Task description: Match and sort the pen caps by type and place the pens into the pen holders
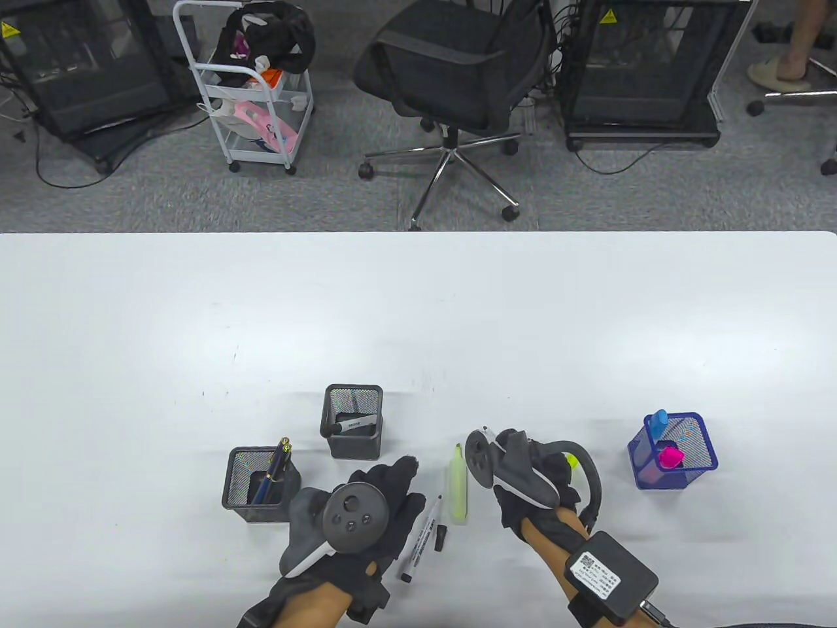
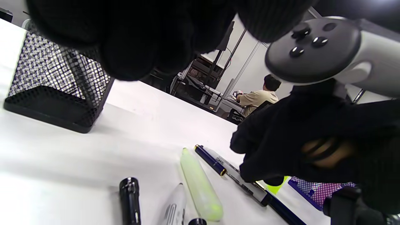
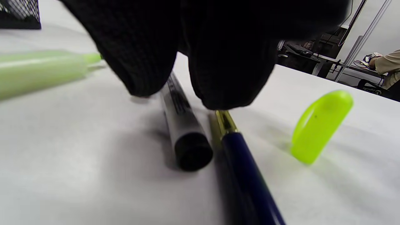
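the white table (image 1: 418, 314) is holding three mesh cups. the blue cup (image 1: 673, 451) is sitting on the right with a pink and a blue marker in it. one black cup (image 1: 353, 422) is sitting in the middle, a bit farther away, with a marker inside. the other black cup (image 1: 258, 485) is sitting on the left with dark blue pens. the left hand (image 1: 366, 517) is lying flat near that cup, its fingers straight and holding nothing. the right hand (image 1: 529, 481) is reaching down with its fingertips (image 3: 228, 87) onto a dark blue pen (image 3: 247, 168) and a grey marker (image 3: 184, 131); i cannot tell if it is pinching one. between the hands, a pale green highlighter (image 1: 458, 484) is lying bare, with a white marker (image 1: 420, 540) and a small black cap (image 1: 441, 536) just beside it. its green cap (image 3: 322, 125) is lying to the right. i think the step is picking up a pen. next it is needing a firm pinch.
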Demonstrator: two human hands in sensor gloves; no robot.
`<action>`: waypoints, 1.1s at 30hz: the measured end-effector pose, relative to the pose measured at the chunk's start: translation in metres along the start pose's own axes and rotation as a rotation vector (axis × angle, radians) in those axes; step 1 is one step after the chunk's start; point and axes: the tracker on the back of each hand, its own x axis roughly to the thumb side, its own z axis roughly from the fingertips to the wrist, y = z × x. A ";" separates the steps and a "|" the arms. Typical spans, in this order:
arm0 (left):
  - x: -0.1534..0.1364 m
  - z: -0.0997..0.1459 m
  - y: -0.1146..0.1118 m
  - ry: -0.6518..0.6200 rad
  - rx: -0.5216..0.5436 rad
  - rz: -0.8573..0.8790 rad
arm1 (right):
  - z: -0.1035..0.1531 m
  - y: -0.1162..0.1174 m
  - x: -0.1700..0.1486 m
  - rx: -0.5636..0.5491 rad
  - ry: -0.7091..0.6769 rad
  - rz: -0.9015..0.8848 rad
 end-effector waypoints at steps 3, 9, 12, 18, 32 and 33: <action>0.000 -0.001 -0.001 0.001 -0.009 -0.007 | -0.001 0.006 0.004 0.006 -0.006 0.029; 0.000 -0.001 -0.002 0.003 -0.021 -0.006 | -0.002 0.009 0.008 0.011 0.006 0.053; 0.000 -0.001 -0.002 0.002 -0.020 -0.010 | -0.002 0.007 0.004 0.009 0.013 0.012; 0.000 -0.001 -0.004 0.006 -0.025 -0.013 | 0.015 -0.037 -0.021 -0.142 -0.018 -0.238; -0.002 -0.009 -0.019 0.081 -0.078 -0.068 | 0.055 -0.033 -0.069 -0.189 -0.255 -0.752; -0.001 -0.010 -0.022 0.100 -0.084 -0.094 | 0.054 -0.031 -0.070 -0.188 -0.246 -0.766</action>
